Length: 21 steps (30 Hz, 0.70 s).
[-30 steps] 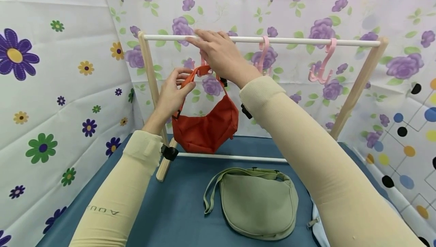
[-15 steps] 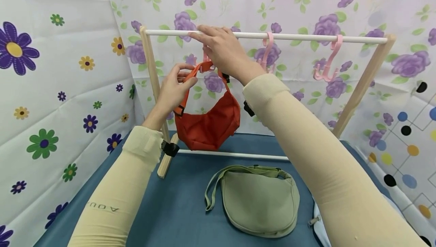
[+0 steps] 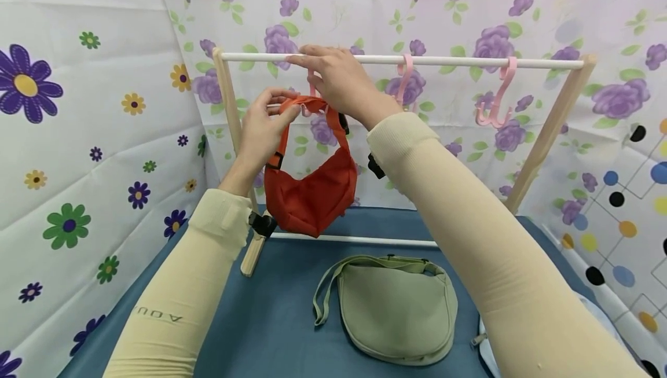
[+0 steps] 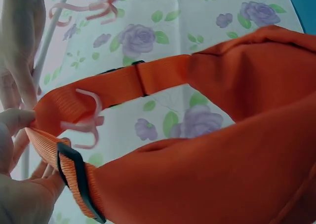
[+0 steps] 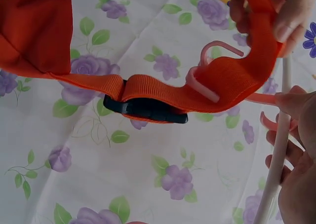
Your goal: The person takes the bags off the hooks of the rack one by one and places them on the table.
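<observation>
An orange-red shoulder bag (image 3: 312,195) hangs below the rail, its strap (image 4: 163,76) raised in a loop. My left hand (image 3: 263,129) pinches that strap near a black slider buckle (image 4: 74,169), between thumb and fingers. Up at the white rail (image 3: 443,61), my right hand (image 3: 339,80) lies over the bar, and in the right wrist view its thumb and fingers hold the top of a pink hook (image 5: 264,98). This hook's lower prongs (image 4: 91,123) overlap the strap, right at its loop. A black clip (image 5: 148,109) sits on the strap's other side.
Two more pink hooks (image 3: 403,80) hang farther right on the rail. Wooden posts (image 3: 552,129) carry it at both ends. An olive-green bag (image 3: 398,311) lies on the blue cloth (image 3: 271,320); a pale blue bag (image 3: 487,346) is partly hidden by my right arm.
My left hand has lifted the strap slightly, bringing it higher by the hook's prongs. The orange bag has tilted, its right side shifting left. My right hand stays at the rail.
</observation>
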{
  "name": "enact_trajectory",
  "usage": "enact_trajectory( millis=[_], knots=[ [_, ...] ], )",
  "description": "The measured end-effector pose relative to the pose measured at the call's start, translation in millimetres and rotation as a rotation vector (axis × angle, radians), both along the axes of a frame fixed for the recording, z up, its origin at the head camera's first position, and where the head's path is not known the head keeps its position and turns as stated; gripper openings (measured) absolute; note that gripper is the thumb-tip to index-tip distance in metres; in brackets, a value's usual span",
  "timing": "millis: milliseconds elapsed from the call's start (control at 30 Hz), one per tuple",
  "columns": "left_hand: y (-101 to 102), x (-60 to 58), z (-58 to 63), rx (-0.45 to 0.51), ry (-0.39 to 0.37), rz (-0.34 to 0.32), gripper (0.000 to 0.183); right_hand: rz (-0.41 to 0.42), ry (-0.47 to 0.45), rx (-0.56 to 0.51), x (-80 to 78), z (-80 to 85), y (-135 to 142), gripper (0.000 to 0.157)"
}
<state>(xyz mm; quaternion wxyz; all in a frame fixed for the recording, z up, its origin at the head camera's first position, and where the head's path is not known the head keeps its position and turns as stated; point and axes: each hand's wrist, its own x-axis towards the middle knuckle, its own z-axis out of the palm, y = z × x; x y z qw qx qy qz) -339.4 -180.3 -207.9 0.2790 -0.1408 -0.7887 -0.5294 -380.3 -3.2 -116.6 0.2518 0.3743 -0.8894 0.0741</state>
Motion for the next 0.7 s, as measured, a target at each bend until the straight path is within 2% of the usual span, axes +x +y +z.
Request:
enact_trajectory(
  millis=[167,400,533,700],
  knots=[
    [4,3.3,6.6,0.03,0.091,-0.016,0.028,0.004,-0.002,-0.013,0.6,1.5,-1,0.049],
    [12,5.4,9.3,0.088,0.201,-0.054,0.025,-0.019,-0.034,-0.01,1.9,4.1,-1,0.051],
    [15,8.1,9.6,0.133,0.265,-0.107,0.026,-0.03,-0.044,0.003,3.1,5.4,-1,0.052],
    [18,12.0,10.1,0.206,0.308,-0.195,0.022,-0.033,-0.05,0.002,3.4,7.0,0,0.052]
  ],
)
